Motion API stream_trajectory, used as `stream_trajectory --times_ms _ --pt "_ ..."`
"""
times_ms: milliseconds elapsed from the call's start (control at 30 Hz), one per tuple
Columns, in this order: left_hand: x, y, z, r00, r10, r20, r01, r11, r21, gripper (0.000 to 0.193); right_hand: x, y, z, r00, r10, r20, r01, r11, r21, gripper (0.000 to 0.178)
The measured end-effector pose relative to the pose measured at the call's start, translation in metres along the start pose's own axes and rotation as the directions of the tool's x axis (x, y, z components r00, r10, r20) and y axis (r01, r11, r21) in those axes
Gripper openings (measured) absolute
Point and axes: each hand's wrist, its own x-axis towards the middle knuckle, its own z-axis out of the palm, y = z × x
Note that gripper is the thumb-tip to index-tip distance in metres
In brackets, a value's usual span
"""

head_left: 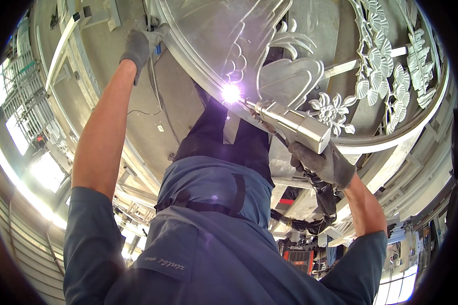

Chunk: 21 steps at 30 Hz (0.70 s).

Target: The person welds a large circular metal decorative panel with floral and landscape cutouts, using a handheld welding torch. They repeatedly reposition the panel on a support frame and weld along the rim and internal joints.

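Note:
My right hand (324, 161), in a dark grey work glove, is wrapped round the grip of a boxy silver welding gun (301, 126). Its narrow tip meets the curved metal rim (188, 57) of a large round panel, where a bright violet-white welding glare (231, 93) hides the exact contact. Over at the upper left, my gloved left hand (141, 41) is closed beside a thin upright rod and a small blue part. What its fingers hold cannot be made out clearly. Silvery relief work fills the panel, including a metal flower (332, 111) and fan-shaped leaves (375, 61).
A thick black-wrapped hose (324, 195) hangs below my right hand. Thin cable (158, 96) trails down near the left hand across a grey metal surface. Metal bars and racks (28, 101) stand at the left; a red-and-black machine (298, 259) shows low on the right.

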Motion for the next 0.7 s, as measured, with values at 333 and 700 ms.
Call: stream_trajectory --times_ms 333,700 --pt "-0.001 -0.003 0.001 1.000 -0.001 0.005 0.001 0.999 -0.053 0.032 0.004 0.003 0.001 1.000 -0.014 -0.005 0.014 0.998 -0.053 0.031" --pt "-0.009 0.008 0.000 0.998 0.001 0.055 0.010 0.979 -0.203 0.024 -0.017 0.007 -0.005 0.996 0.064 -0.058 -0.061 0.997 0.045 0.032"
